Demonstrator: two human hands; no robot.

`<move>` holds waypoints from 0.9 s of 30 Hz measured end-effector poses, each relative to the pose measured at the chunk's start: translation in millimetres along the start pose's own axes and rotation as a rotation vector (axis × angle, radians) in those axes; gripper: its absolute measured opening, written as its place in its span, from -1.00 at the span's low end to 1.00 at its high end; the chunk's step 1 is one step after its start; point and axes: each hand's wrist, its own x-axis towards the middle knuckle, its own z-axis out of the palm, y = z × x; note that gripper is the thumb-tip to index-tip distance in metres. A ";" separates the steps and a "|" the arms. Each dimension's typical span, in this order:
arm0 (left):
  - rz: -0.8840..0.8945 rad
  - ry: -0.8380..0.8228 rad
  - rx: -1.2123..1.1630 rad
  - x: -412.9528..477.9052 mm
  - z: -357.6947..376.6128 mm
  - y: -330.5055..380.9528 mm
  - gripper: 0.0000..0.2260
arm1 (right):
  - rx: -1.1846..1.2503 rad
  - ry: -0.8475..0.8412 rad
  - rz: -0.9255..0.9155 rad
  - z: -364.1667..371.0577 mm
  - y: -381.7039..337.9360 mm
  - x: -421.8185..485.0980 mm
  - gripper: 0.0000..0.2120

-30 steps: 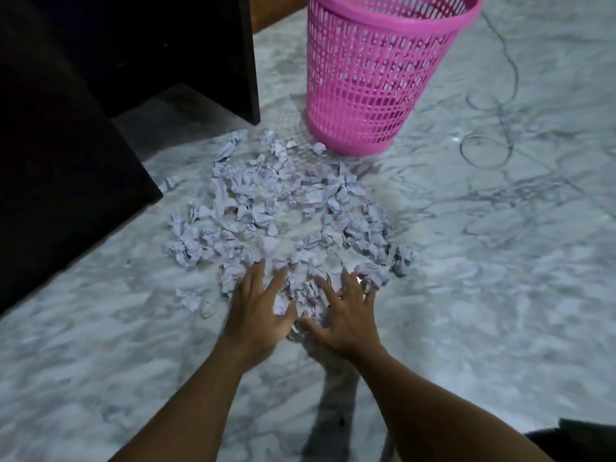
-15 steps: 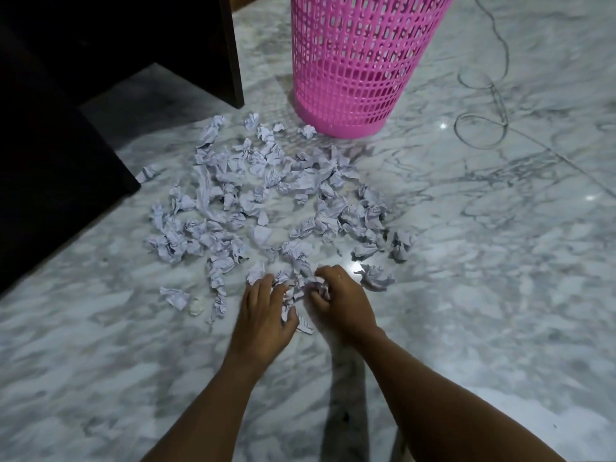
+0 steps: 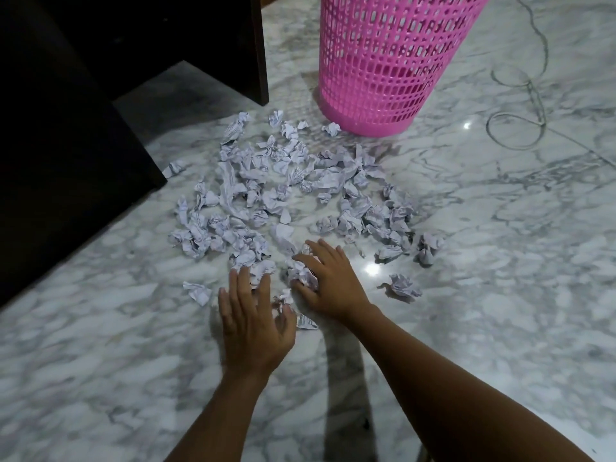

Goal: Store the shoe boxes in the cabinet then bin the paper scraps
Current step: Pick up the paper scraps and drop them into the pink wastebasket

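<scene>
Here, from your head view, the paper scraps (image 3: 283, 191) lie scattered over the marble floor (image 3: 500, 261), between your hands and the upright pink basket (image 3: 383, 78); the farthest scraps sit just beside its base. Your left hand (image 3: 253, 315) is flat, palm down, fingers straight and spread, fingertips touching the nearest scraps and holding nothing. Your right hand (image 3: 328, 278) has a crumpled clump tucked between thumb and forefinger, the other fingers loosely extended. A dark cabinet (image 3: 66, 128) stands left; a cable (image 3: 513, 128) loops right.
</scene>
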 end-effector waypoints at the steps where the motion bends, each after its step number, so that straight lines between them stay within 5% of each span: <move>1: -0.043 -0.010 0.001 0.6 -1.9 -3.7 -0.43 | 0.012 0.021 -0.035 2.4 0.1 0.1 -0.59; 7: -0.120 -0.251 0.019 3.6 0.3 -14.6 -0.13 | 0.106 0.022 -0.080 9.1 -11.5 -4.8 -0.55; 11: -0.084 -0.290 0.033 12.3 7.2 -14.2 -0.19 | 0.247 0.028 -0.018 1.4 -14.0 -4.4 -0.60; 16: -0.087 -0.245 0.069 18.7 14.4 -12.7 -0.29 | 0.321 0.565 0.215 -34.4 3.0 -32.5 -0.64; 19: -0.081 -0.225 0.062 18.8 17.7 -7.1 -0.29 | 0.256 0.743 0.334 -50.7 19.6 -51.3 -0.67; 22: -0.071 -0.217 0.057 18.6 20.3 1.1 -0.27 | 0.052 0.687 0.424 -55.7 41.3 -66.8 -0.67; 27: -0.030 -0.153 -0.037 20.0 31.2 9.5 -0.51 | 0.230 0.364 0.492 -45.8 48.8 -77.4 -0.59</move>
